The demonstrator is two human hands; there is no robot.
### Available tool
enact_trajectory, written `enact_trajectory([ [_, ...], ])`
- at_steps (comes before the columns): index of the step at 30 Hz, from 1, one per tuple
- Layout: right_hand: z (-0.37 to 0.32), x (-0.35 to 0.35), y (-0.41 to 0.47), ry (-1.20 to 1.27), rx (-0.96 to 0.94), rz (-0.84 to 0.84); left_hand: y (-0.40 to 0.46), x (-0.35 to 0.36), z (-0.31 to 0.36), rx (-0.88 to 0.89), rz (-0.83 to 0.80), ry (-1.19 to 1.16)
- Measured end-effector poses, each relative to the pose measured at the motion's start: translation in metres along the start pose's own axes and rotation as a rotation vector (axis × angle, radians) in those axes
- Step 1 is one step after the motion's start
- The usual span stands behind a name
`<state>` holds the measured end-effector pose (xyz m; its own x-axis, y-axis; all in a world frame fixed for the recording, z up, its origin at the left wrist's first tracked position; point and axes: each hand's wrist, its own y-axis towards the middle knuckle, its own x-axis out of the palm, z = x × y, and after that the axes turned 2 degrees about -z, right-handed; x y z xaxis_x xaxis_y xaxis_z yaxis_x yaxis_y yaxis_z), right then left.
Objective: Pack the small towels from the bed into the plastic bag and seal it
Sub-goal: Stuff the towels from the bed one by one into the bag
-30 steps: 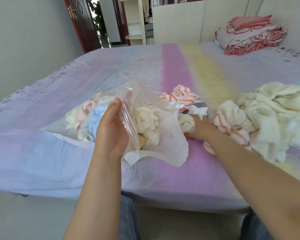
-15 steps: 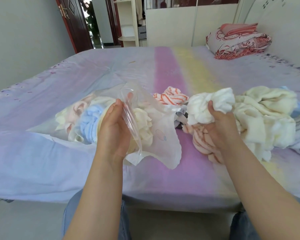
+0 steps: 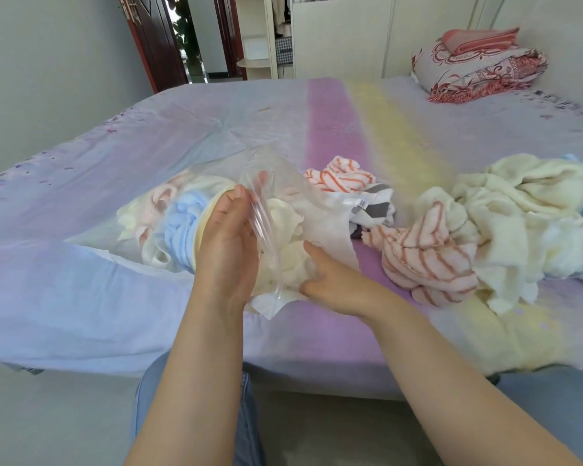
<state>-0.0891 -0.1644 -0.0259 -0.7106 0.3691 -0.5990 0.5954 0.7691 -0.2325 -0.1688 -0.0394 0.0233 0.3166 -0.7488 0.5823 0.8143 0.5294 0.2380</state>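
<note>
A clear plastic bag (image 3: 216,169) lies on the bed with pink, blue and cream small towels inside. My left hand (image 3: 228,243) grips the bag's rim and holds the mouth open. My right hand (image 3: 330,277) is at the mouth, fingers curled round a white towel (image 3: 292,264) that sits partly inside the bag. To the right lie a pink-striped towel (image 3: 428,260), a heap of cream towels (image 3: 519,216), an orange-striped towel (image 3: 340,176) and a grey-patterned one (image 3: 377,210).
The bed (image 3: 81,297) has a pastel striped sheet; its near edge runs just in front of my knees. Folded red-patterned bedding (image 3: 478,68) sits at the far right corner. A doorway and a wardrobe stand beyond the bed.
My right hand lifted a white towel from the pile on the right and carried it left into the bag's mouth. My left hand kept holding the bag open.
</note>
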Motion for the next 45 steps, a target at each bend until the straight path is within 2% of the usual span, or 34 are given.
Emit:
enact_trajectory([
  [3,0.015,-0.002,-0.014,-0.110,0.011,0.194,-0.001,-0.001,-0.003,0.008,-0.025,-0.005],
  [6,0.030,0.000,-0.023,0.098,-0.022,0.260,-0.001,0.002,-0.009,0.010,-0.034,-0.012],
  [7,0.034,-0.002,-0.026,0.188,-0.040,0.333,-0.001,0.003,-0.011,0.012,-0.026,-0.013],
  [9,0.047,-0.014,-0.031,0.161,-0.083,0.687,0.000,0.006,-0.014,0.016,-0.001,-0.018],
  [11,0.067,-0.032,-0.031,-0.157,-0.060,1.048,-0.001,0.005,-0.017,0.016,0.006,-0.021],
  [12,0.081,-0.040,-0.028,-0.334,0.041,1.090,-0.002,0.004,-0.018,0.010,0.001,-0.030],
  [13,0.095,-0.044,-0.024,-0.449,0.191,1.022,-0.003,0.004,-0.018,-0.001,-0.007,-0.037],
  [15,0.121,-0.040,-0.014,-0.514,0.396,0.806,-0.004,0.004,-0.020,-0.008,-0.041,-0.047],
  [17,0.143,-0.025,-0.006,-0.578,0.440,0.738,-0.006,0.006,-0.019,-0.004,-0.063,-0.102],
  [20,0.155,-0.026,-0.001,-0.545,0.430,0.763,-0.007,0.002,-0.019,-0.009,-0.031,-0.063],
  [23,0.147,-0.045,-0.007,-0.230,0.268,0.780,-0.005,-0.004,-0.020,-0.028,0.012,-0.001],
  [27,0.109,-0.023,-0.048,0.398,-0.105,1.035,-0.004,-0.002,-0.017,-0.066,0.006,-0.017],
  [30,0.083,0.000,-0.067,0.628,-0.250,1.128,-0.003,0.001,-0.020,-0.035,0.020,0.140],
  [32,0.062,-0.001,-0.068,0.510,-0.193,0.959,-0.004,0.004,-0.023,-0.033,0.018,0.149],
  [35,0.036,-0.007,-0.057,-0.008,-0.081,0.496,-0.006,0.003,-0.022,-0.019,-0.012,0.230],
  [37,0.018,-0.004,-0.042,-0.242,-0.083,0.316,-0.007,-0.003,-0.021,-0.014,-0.015,0.276],
  [38,0.007,-0.002,-0.032,-0.253,-0.119,0.283,-0.010,-0.004,-0.018,-0.027,-0.021,0.291],
  [41,-0.019,0.001,0.007,-0.002,-0.286,0.317,-0.015,-0.006,-0.009,-0.085,-0.072,0.325],
  [43,-0.024,0.007,0.033,-0.008,-0.368,0.320,-0.016,-0.010,-0.003,-0.031,-0.045,0.346],
  [45,-0.013,0.021,0.053,-0.067,-0.337,0.220,-0.016,-0.012,0.002,0.023,-0.026,0.368],
])
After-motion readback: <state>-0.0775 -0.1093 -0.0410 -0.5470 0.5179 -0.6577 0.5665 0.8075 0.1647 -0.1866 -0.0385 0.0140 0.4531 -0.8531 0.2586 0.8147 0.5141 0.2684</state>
